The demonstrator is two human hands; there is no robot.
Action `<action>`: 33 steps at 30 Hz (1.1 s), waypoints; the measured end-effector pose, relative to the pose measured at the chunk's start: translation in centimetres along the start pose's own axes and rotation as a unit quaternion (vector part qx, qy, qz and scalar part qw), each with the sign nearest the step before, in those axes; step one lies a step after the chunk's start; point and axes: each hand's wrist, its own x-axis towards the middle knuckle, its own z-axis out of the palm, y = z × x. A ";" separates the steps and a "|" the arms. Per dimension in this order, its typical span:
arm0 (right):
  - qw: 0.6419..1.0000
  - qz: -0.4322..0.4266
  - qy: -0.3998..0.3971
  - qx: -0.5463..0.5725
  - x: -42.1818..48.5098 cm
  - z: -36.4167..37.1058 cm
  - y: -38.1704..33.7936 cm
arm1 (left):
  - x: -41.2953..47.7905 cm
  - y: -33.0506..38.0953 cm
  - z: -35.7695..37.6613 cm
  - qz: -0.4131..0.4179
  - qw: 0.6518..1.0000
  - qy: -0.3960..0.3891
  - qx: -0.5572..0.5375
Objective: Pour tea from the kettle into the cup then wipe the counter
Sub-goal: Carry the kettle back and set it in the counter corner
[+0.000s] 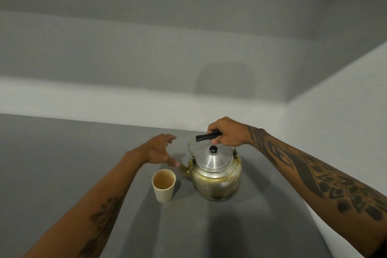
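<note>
A worn metal kettle (216, 178) with a black-knobbed lid stands upright on the grey counter (62, 163), its spout pointing left. My right hand (228, 134) is closed around its black handle above the lid. A cream paper cup (163, 186) holding brownish tea stands just left of the spout. My left hand (159, 150) hovers behind the cup with fingers spread, holding nothing, its thumb near the spout tip.
A pale wall rises behind the counter and meets another wall at the right, forming a corner behind the kettle. The counter's right edge runs diagonally under my right forearm. No cloth is in view.
</note>
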 end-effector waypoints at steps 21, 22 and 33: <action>0.987 0.106 0.116 -0.015 -4.0 -5.3 10.0 | 11.8 21.9 -2.0 0.135 0.986 -0.013 0.102; 0.987 0.111 0.113 -0.016 -4.1 -5.6 10.9 | 12.5 22.5 -1.6 0.140 0.985 -0.014 0.098; 0.985 0.157 0.075 -0.016 -3.5 -7.3 22.0 | 22.6 27.7 3.0 0.136 0.988 -0.021 0.070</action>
